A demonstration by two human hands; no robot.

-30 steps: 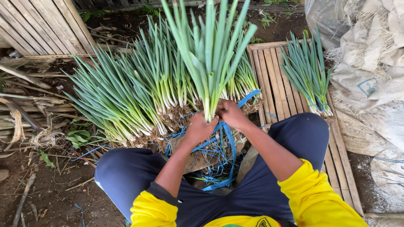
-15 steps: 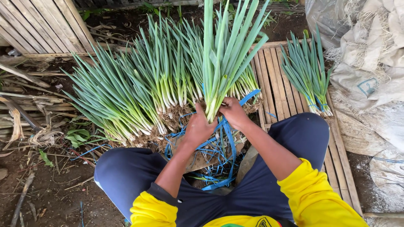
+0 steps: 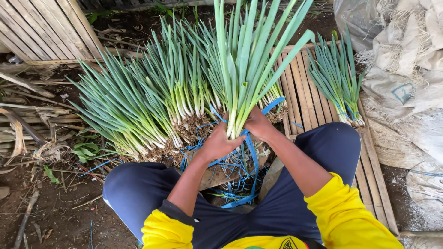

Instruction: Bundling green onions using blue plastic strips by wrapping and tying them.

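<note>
Both my hands grip the white base of an upright bunch of green onions (image 3: 247, 60), its leaves fanning up toward the camera. My left hand (image 3: 217, 145) wraps the base from the left, my right hand (image 3: 259, 124) from the right. A blue plastic strap (image 3: 249, 154) runs around the base between my hands and hangs down. Several loose blue straps (image 3: 230, 184) lie in a tangle between my knees.
A row of green onions (image 3: 138, 110) lies on the ground ahead, roots toward me. A small tied bunch (image 3: 339, 80) rests on a bamboo slat mat (image 3: 304, 92) at right. White sacks (image 3: 406, 78) sit far right, a bamboo panel (image 3: 41, 27) upper left.
The bunch in my hands has tilted more upright and shifted slightly right. My hands stay closed on its base with the blue strap.
</note>
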